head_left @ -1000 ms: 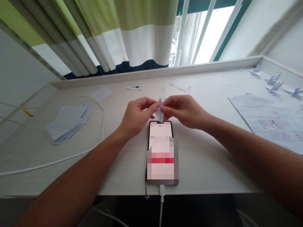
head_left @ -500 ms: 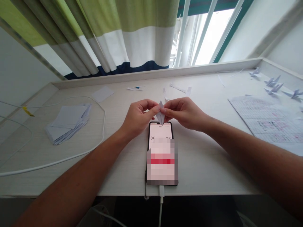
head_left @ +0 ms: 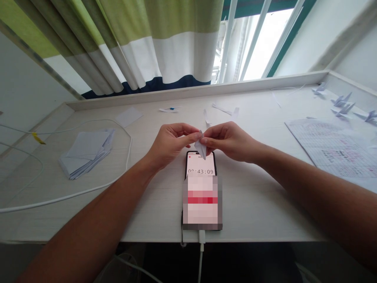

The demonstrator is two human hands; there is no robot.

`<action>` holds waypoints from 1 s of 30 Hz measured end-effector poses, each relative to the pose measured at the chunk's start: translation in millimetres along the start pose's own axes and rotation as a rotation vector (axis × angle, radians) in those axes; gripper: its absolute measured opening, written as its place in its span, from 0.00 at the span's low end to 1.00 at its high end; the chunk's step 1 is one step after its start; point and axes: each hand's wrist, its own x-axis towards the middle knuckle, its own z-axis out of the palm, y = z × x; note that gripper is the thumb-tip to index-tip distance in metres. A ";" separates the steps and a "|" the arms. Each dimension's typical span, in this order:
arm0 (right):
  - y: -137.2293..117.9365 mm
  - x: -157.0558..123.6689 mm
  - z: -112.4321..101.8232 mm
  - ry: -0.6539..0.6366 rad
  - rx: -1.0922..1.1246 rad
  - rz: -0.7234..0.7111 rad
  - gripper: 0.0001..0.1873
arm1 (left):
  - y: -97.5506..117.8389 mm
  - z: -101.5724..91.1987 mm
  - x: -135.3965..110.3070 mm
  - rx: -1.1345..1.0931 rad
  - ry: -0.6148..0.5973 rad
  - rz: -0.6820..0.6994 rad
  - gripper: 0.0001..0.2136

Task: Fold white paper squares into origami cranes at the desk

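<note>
A small folded piece of white paper (head_left: 201,150), narrow and pointed like a diamond, is pinched between both hands over the top end of a phone. My left hand (head_left: 176,142) grips its upper left side between thumb and fingers. From the right, my right hand (head_left: 224,140) presses thumb and fingertips on its other side. The fingertips cover part of the folds. Below them the phone (head_left: 203,184) lies face up with running digits on its screen, its lower part blurred out and a white cable (head_left: 201,239) plugged into its bottom end.
A stack of paper sheets (head_left: 86,151) lies at left, beside a looping white cable (head_left: 130,145). Several folded paper cranes (head_left: 343,106) stand at the back right, behind a written sheet (head_left: 326,145). Paper strips (head_left: 222,109) lie beyond my hands. A raised ledge (head_left: 147,99) edges the desk.
The folded paper has tilted, its lower tip swinging slightly right and down. Both hands still pinch it, with a small shift of the fingers.
</note>
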 end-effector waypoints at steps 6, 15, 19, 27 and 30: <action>-4.0 -0.3 -0.8 -0.054 0.104 0.010 0.19 | 0.0 -2.3 0.7 -0.025 -0.049 0.016 0.13; -4.7 -1.2 -1.2 -0.144 0.115 0.039 0.21 | 0.2 -5.3 1.5 -0.009 -0.108 0.014 0.14; -5.3 -1.4 -0.9 -0.159 0.096 0.037 0.22 | 0.4 -8.2 2.7 0.051 -0.083 0.057 0.13; -5.0 -1.3 -1.4 -0.137 0.077 0.045 0.21 | 2.5 -1.8 1.3 0.002 -0.014 0.016 0.12; -4.7 -1.1 -1.9 -0.126 0.062 0.047 0.21 | 3.6 0.9 0.5 -0.052 -0.019 -0.048 0.11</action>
